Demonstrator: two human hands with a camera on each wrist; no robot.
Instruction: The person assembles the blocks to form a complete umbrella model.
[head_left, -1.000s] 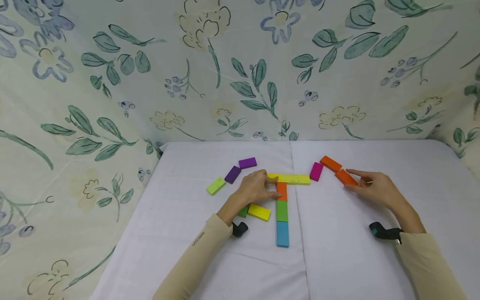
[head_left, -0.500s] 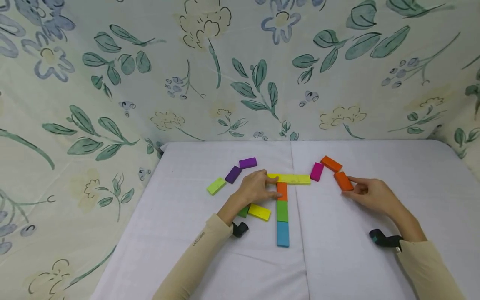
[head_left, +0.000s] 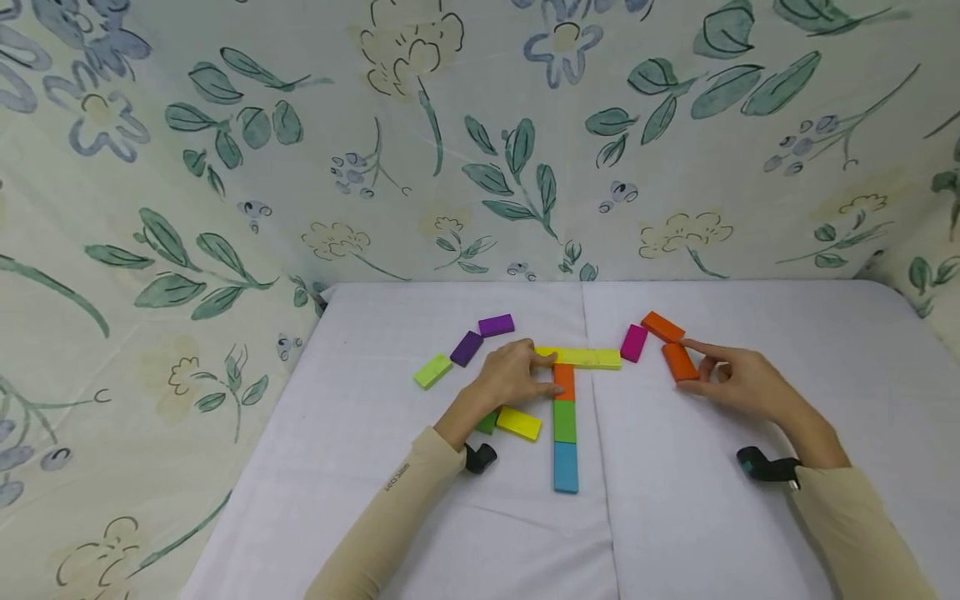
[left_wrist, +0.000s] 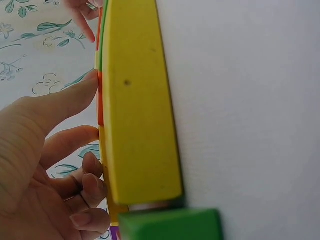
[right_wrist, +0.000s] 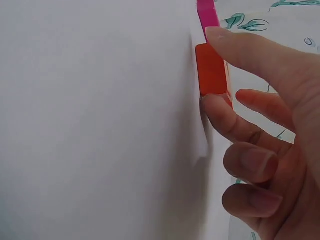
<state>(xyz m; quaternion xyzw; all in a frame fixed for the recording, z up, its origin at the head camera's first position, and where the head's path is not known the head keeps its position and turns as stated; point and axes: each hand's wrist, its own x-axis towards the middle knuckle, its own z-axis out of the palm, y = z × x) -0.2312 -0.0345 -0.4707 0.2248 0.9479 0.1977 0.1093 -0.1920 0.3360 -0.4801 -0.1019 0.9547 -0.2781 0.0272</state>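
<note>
My right hand (head_left: 738,379) pinches an orange block (head_left: 679,362) between thumb and a finger. In the right wrist view, the thumb lies at one end of this orange block (right_wrist: 212,70) and a fingertip at the other. Its far end is right at a second orange block (head_left: 663,327), beside a magenta block (head_left: 633,342). My left hand (head_left: 512,373) rests at the T-shaped row, index fingertip on the yellow blocks (head_left: 588,359) and thumb on the orange stem block (head_left: 564,383). Below that come a green block (head_left: 565,422) and a blue block (head_left: 566,467). My left palm hides part of the yellow bar.
Left of the row lie two purple blocks (head_left: 467,349) and a lime block (head_left: 432,372). A loose yellow block (head_left: 519,424) and a green block (head_left: 487,422), partly covered by the left wrist, lie nearer. A white cloth (head_left: 675,517) covers the table; a floral cloth (head_left: 480,150) hangs behind.
My right hand has turned the lower orange block steeper and shifted it slightly left, under the end of the upper orange one. The left hand stays in place.
</note>
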